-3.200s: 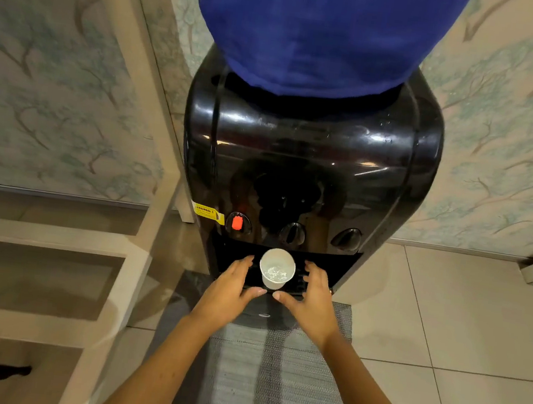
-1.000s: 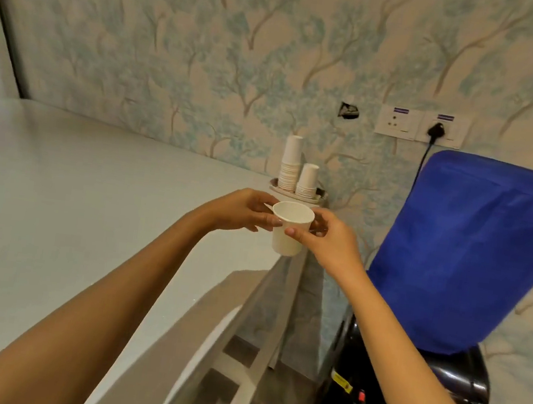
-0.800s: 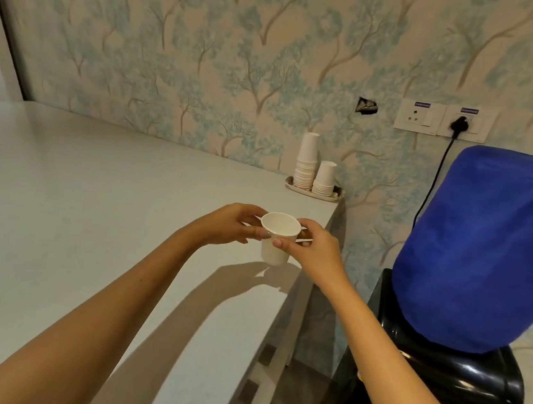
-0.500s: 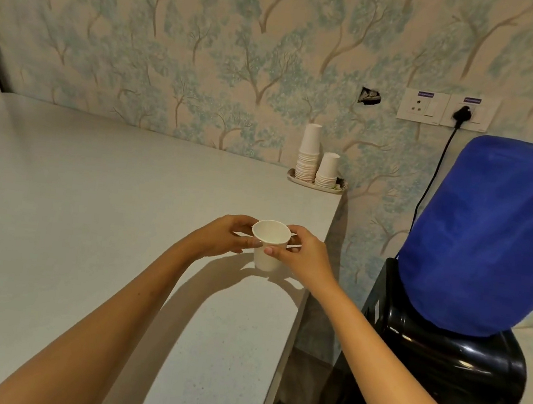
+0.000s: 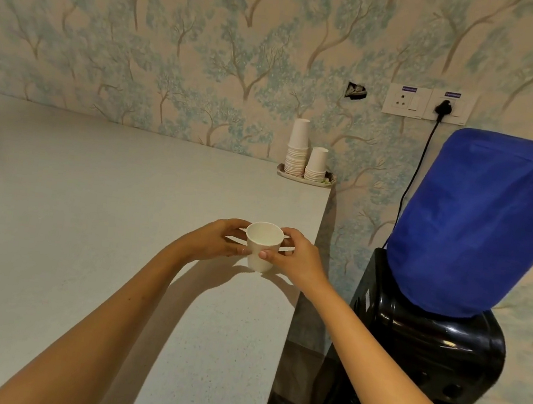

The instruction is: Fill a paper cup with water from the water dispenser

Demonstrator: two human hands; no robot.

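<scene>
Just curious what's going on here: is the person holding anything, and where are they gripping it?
Yes: a white paper cup, held upright by its side wall between both hands, left hand and right hand, fingers on opposite sides just below the rim.

surface: pale speckled counter (image 5: 89,213) | on it: paper cup (image 5: 263,247) near edge; tray (image 5: 305,178) at far corner
</scene>
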